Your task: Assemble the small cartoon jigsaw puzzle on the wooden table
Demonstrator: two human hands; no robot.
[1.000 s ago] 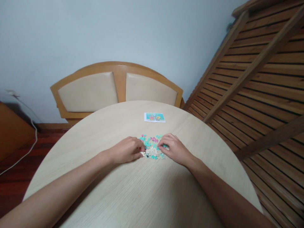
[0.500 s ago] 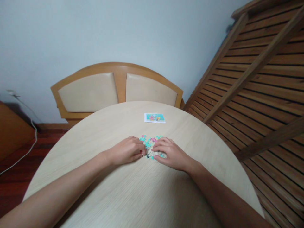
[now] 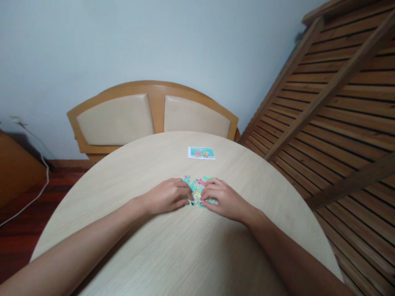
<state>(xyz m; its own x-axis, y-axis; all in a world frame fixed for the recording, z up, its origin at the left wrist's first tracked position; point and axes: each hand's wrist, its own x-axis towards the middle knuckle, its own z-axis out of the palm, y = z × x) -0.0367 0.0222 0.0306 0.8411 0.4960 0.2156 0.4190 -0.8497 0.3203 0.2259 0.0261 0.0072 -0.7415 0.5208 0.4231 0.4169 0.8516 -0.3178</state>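
Observation:
A small spread of loose jigsaw puzzle pieces (image 3: pixel 194 185), mostly turquoise with some pink, yellow and pale ones, lies on the round wooden table (image 3: pixel 173 255). From the left, my left hand (image 3: pixel 173 195) rests at its edge, fingers loosely bent and the thumb a little apart from them. On the opposite side, my right hand (image 3: pixel 222 199) covers some pieces, its fingers bent and spread. Both sets of fingertips touch or hover close over the pieces. Neither hand plainly grips a piece. What lies under the palms is hidden.
Farther back on the table lies a picture card (image 3: pixel 201 153) with pink and yellow cartoon figures on turquoise. Behind the table stands a padded wooden chair back (image 3: pixel 159 109). A slatted wooden frame (image 3: pixel 324 107) leans at the right. A white cable (image 3: pixel 43 185) hangs at the left.
Both hands have shifted very slightly to the right. A few yellow pieces now show between them, where pale ones lay. The card has stayed put.

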